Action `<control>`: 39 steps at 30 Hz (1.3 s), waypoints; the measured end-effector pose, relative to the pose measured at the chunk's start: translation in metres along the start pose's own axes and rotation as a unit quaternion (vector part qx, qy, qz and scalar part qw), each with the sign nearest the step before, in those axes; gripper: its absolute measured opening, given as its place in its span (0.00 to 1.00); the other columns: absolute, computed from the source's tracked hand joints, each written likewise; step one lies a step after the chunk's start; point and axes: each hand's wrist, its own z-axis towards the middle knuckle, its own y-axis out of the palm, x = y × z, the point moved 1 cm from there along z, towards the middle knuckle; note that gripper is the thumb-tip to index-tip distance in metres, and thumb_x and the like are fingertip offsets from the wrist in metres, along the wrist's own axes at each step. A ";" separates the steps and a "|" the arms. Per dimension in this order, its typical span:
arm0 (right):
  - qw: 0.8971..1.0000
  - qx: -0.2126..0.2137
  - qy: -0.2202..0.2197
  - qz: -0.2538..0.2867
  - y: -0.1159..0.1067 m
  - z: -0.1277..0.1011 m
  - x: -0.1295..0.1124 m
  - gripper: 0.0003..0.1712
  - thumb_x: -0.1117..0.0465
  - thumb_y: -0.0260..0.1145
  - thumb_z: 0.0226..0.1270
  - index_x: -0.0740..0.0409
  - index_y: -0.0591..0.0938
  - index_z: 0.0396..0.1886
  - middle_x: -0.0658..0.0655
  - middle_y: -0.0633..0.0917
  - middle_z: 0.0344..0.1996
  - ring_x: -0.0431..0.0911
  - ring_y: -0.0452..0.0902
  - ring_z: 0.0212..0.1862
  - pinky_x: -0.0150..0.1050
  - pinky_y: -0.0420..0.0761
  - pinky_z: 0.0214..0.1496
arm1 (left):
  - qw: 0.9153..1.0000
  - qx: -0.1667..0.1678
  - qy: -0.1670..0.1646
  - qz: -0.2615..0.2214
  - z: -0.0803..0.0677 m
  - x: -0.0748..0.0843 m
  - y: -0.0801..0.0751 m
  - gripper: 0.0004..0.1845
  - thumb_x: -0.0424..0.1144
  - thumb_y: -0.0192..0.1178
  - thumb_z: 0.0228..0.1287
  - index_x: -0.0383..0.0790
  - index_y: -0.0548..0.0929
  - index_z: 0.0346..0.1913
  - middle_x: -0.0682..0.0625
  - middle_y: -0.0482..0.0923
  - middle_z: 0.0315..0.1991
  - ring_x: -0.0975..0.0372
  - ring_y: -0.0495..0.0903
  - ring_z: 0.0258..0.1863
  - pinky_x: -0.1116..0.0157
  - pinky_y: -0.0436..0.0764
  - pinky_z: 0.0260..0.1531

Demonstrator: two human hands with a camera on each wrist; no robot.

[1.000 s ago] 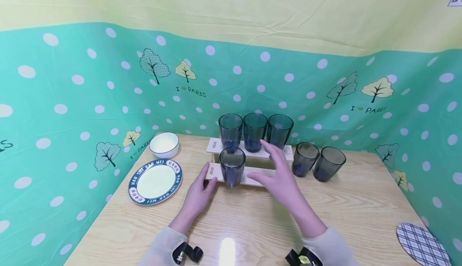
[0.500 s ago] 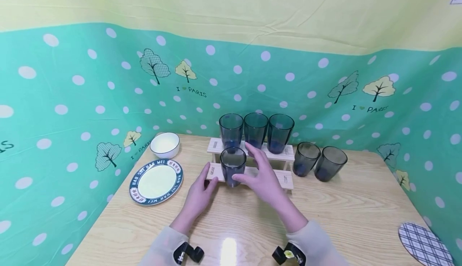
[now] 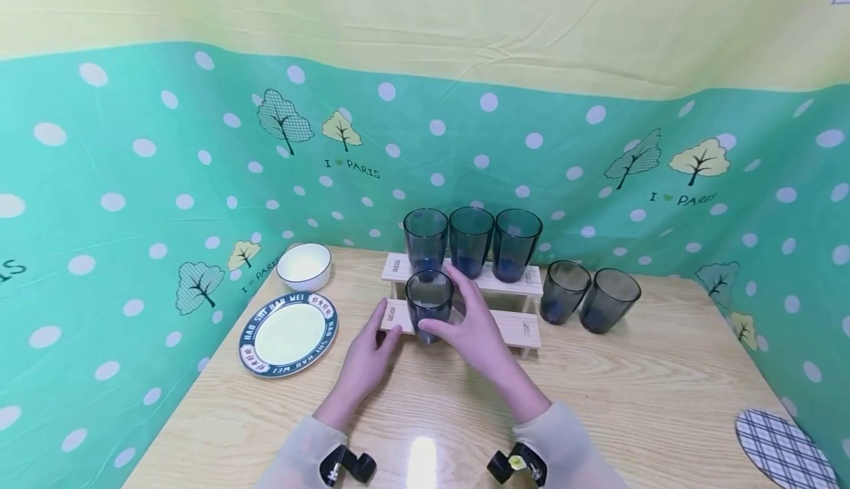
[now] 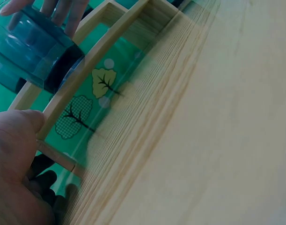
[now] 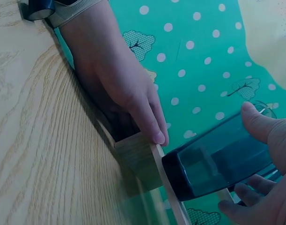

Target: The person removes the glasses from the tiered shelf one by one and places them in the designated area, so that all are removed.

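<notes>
A dark tinted drinking glass stands upright near the left end of the lower step of a two-step wooden rack. My right hand holds this glass from the right, thumb in front and fingers round the far side. In the right wrist view the glass has its base at the step's edge, between thumb and fingers. At the rack's left end my left hand grips the lower step; its thumb lies on the plank's edge in the left wrist view. Three more glasses line the upper step.
Two tinted glasses stand close together on the table, right of the rack. To the left are a white bowl and a blue-rimmed plate. A checked round mat lies at the right edge. A patterned cloth hangs behind.
My right hand has moved left from beside the upper-step glasses to the glass on the lower step and closed round it. The left hand has stayed at the rack's end.
</notes>
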 end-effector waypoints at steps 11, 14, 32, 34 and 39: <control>1.000 0.002 -0.002 0.030 0.006 0.000 0.003 0.60 0.56 0.88 0.63 0.36 0.64 0.89 0.56 0.66 0.84 0.56 0.66 0.82 0.57 0.74 0.80 | 1.000 -0.002 0.003 -0.004 -0.001 0.000 0.000 0.39 0.53 0.57 0.88 0.47 0.57 0.90 0.39 0.62 0.85 0.43 0.62 0.83 0.42 0.62 0.83; 0.999 0.000 0.002 0.036 0.007 0.000 0.004 0.60 0.57 0.88 0.63 0.34 0.63 0.89 0.56 0.67 0.84 0.55 0.66 0.82 0.56 0.75 0.80 | 1.000 -0.002 0.003 -0.005 -0.001 0.001 0.000 0.39 0.53 0.57 0.88 0.47 0.57 0.90 0.39 0.62 0.85 0.43 0.62 0.83 0.43 0.62 0.83; 0.999 0.001 0.007 0.040 0.008 0.000 0.004 0.58 0.57 0.87 0.64 0.33 0.65 0.88 0.54 0.70 0.82 0.56 0.70 0.79 0.56 0.78 0.77 | 1.000 0.000 0.006 -0.003 -0.002 0.000 -0.001 0.39 0.53 0.58 0.87 0.46 0.57 0.90 0.39 0.61 0.85 0.43 0.63 0.83 0.42 0.62 0.83; 0.999 0.004 0.006 0.038 0.008 0.000 0.004 0.58 0.57 0.87 0.64 0.34 0.66 0.88 0.55 0.71 0.81 0.56 0.70 0.79 0.56 0.78 0.77 | 1.000 0.000 0.005 -0.003 -0.002 0.000 -0.001 0.39 0.53 0.57 0.88 0.46 0.57 0.90 0.39 0.61 0.85 0.43 0.63 0.83 0.42 0.62 0.83; 0.999 0.011 0.006 0.035 0.009 0.001 0.005 0.58 0.57 0.88 0.62 0.35 0.67 0.88 0.54 0.73 0.80 0.55 0.73 0.77 0.55 0.79 0.76 | 1.000 0.000 0.007 0.000 -0.001 -0.002 0.000 0.39 0.54 0.57 0.87 0.46 0.57 0.90 0.39 0.61 0.85 0.42 0.62 0.83 0.42 0.62 0.83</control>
